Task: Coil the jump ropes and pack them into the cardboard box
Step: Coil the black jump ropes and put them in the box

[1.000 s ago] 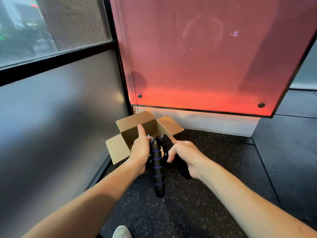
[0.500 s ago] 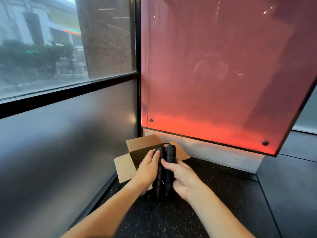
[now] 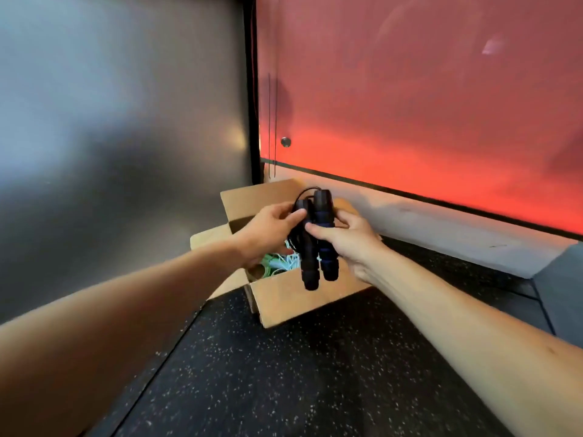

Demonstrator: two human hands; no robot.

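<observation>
A black jump rope (image 3: 317, 247) with two blue-ringed handles held side by side hangs over the open cardboard box (image 3: 293, 299). My left hand (image 3: 268, 230) grips the left handle and the black cord bundled behind it. My right hand (image 3: 345, 236) pinches the right handle near its top. The handles point downward, their lower ends in front of the box's near wall. Inside the box lies a tangle of white and green rope (image 3: 279, 261), partly hidden by my left hand.
The box stands in a corner on speckled black rubber flooring (image 3: 284, 373). A frosted grey panel (image 3: 110, 137) rises on the left. A glowing red panel (image 3: 426, 105) with a white base strip stands behind. A box flap (image 3: 209, 239) folds out to the left.
The two handles were brought together side by side and carried forward from in front of the box to above its opening. The view tilted up, then down again, closer to the box.
</observation>
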